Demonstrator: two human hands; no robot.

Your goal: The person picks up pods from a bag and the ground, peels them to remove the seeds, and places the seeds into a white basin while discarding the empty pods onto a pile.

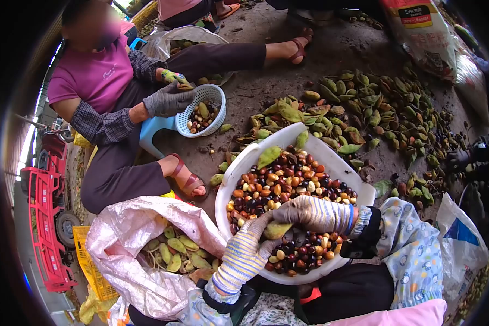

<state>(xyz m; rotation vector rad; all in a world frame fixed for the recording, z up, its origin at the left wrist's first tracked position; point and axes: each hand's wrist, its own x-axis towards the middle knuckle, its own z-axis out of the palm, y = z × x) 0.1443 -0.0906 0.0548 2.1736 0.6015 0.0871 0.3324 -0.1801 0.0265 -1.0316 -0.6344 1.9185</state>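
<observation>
My left hand [245, 251], in a striped, dirt-stained work glove, is closed around a green-brown seed pod [277, 230]. My right hand [316, 214], gloved the same way, meets it from the other side, its fingers closed at the pod's upper end. Both hands are over a white plastic basin [226, 185] on my lap side. Brown, black, orange and cream seeds [285, 182] fill much of the basin, with a green pod [269, 156] lying on them near the far rim. The fingertips on the pod are partly hidden.
A pale woven sack [122, 239] of green pods [174, 250] stands at left. Beyond the basin spreads a large pod heap [364, 108]. A co-worker [100, 76] sits at upper left with a blue-white basket [217, 98]. A red cart [43, 217] and yellow crate [89, 261] stand far left.
</observation>
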